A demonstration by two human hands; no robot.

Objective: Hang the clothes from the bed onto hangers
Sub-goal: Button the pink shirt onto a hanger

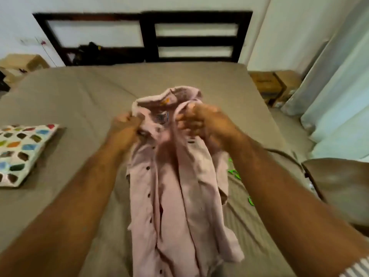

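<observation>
Pink shirt (175,176) hangs mid-bed (79,92), its collar gripped by the left hand (124,129) and right hand (196,118). No hanger shows clearly; hanging seems barely begun.

I am holding both arms out, hands close together at the middle of the frame.
My left forearm is reaching in from the lower left and my right forearm from the lower right, the two converging toward the centre. My left hand (125,128) is gripping the shirt (179,186) with curled fingers. My right hand (197,120), just beside it, is gripping it the same way.
</observation>
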